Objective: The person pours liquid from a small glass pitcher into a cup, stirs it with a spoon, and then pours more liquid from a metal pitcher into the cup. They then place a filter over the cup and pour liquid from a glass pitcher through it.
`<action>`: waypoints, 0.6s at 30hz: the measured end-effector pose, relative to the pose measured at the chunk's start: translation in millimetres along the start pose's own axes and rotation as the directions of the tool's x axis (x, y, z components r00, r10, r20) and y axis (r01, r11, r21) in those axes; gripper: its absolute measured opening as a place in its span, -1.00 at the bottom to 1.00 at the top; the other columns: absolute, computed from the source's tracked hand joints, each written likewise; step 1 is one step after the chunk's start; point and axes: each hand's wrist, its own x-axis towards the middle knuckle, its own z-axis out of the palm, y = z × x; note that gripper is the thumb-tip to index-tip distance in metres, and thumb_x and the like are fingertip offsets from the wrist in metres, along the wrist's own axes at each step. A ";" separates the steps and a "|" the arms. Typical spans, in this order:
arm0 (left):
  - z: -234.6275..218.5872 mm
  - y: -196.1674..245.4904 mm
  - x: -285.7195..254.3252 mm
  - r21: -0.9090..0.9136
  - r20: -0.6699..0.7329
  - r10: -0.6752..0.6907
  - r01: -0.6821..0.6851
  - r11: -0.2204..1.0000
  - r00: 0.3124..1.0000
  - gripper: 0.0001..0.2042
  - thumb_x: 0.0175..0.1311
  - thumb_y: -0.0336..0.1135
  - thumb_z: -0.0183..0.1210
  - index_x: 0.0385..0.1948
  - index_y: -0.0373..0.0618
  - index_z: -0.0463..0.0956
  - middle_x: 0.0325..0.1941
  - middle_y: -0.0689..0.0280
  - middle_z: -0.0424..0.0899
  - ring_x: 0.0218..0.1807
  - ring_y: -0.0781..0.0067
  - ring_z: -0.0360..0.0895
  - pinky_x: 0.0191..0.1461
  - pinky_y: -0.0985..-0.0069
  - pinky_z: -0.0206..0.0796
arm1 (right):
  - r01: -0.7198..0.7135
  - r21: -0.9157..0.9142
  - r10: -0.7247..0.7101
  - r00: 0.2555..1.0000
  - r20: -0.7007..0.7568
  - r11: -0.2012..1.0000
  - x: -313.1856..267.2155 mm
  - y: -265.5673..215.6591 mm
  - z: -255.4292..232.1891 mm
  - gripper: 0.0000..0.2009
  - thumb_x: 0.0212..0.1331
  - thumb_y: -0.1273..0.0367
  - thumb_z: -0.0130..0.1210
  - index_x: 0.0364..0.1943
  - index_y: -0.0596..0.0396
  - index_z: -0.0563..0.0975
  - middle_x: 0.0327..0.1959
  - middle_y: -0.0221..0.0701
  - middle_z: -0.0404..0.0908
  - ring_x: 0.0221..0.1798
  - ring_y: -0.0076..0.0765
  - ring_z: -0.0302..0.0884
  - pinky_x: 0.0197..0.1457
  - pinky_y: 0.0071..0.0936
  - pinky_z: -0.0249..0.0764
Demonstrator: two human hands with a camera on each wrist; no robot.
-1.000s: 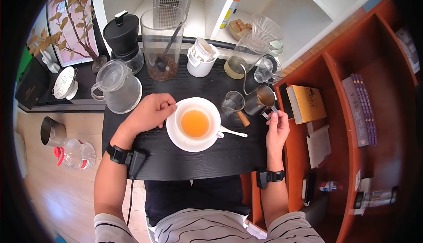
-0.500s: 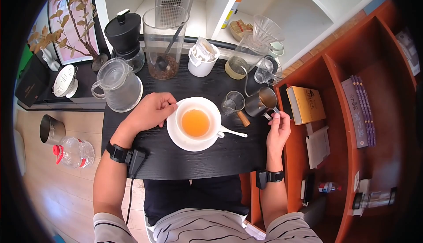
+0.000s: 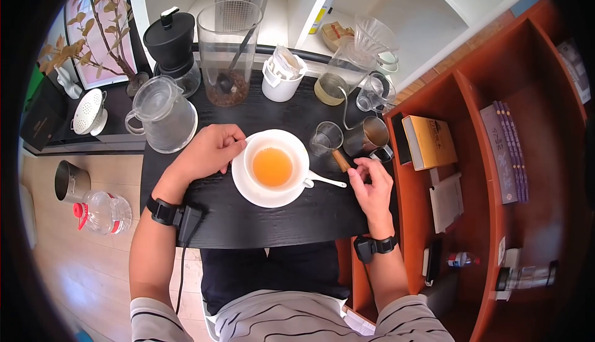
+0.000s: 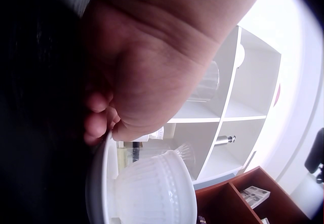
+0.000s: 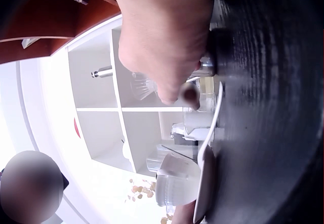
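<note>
A white cup with orange-brown liquid sits on a white saucer, a white spoon lying at its right. My left hand pinches the saucer's left rim between thumb and fingers; the left wrist view shows the fingertips at this rim. My right hand is bent loosely, its fingertips right at the end of the wooden handle of a small glass pitcher. In the right wrist view, the handle's round end shows beside the thumb. A steel pitcher stands just behind this hand.
Along the black table's back stand a glass jug, a black grinder, a tall glass jar of beans, a white mug and a glass dripper. A red-brown bookcase borders the right side.
My right hand has let go of the steel pitcher's handle and moved left to the wooden handle. My left hand stays on the saucer.
</note>
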 end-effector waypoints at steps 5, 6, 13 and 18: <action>0.7 0.2 0.1 -0.018 -0.016 0.006 -0.006 1.000 1.000 -0.79 0.52 -0.32 0.19 -0.21 -0.32 0.63 -0.62 0.46 0.57 -0.64 0.70 0.44 -0.51 0.61 0.28 | 0.025 -0.041 -0.022 0.997 0.079 0.999 1.5 -5.1 5.0 -0.80 0.14 0.45 0.48 -0.21 0.16 0.68 -0.50 -0.45 0.56 -0.57 -0.47 0.47 -0.49 -0.48 0.41; 0.7 0.4 0.3 -0.017 -0.015 0.006 -0.006 1.000 1.000 -0.79 0.52 -0.32 0.19 -0.21 -0.32 0.63 -0.62 0.46 0.57 -0.64 0.70 0.44 -0.51 0.61 0.28 | 0.023 -0.051 -0.020 0.997 0.070 0.998 1.5 -5.2 5.7 -0.81 0.15 0.45 0.47 -0.22 0.15 0.67 -0.51 -0.44 0.56 -0.57 -0.46 0.47 -0.49 -0.47 0.41; 0.9 0.9 -0.3 -0.015 -0.020 0.005 -0.005 1.000 1.000 -0.79 0.53 -0.31 0.19 -0.21 -0.32 0.63 -0.62 0.47 0.57 -0.63 0.71 0.44 -0.52 0.61 0.27 | -0.032 -0.107 0.035 0.999 0.027 0.994 -0.5 -1.7 5.6 -0.84 0.19 0.46 0.43 -0.22 0.15 0.66 -0.50 -0.40 0.57 -0.54 -0.40 0.55 -0.45 -0.42 0.47; 0.7 -0.7 0.0 -0.029 -0.017 0.012 -0.013 1.000 1.000 -0.79 0.53 -0.31 0.19 -0.21 -0.32 0.63 -0.62 0.47 0.57 -0.64 0.71 0.44 -0.52 0.61 0.27 | -0.077 -0.110 0.078 0.997 0.008 0.991 -0.8 -2.2 6.2 -0.84 0.20 0.45 0.42 -0.21 0.15 0.65 -0.49 -0.37 0.60 -0.52 -0.37 0.58 -0.42 -0.40 0.50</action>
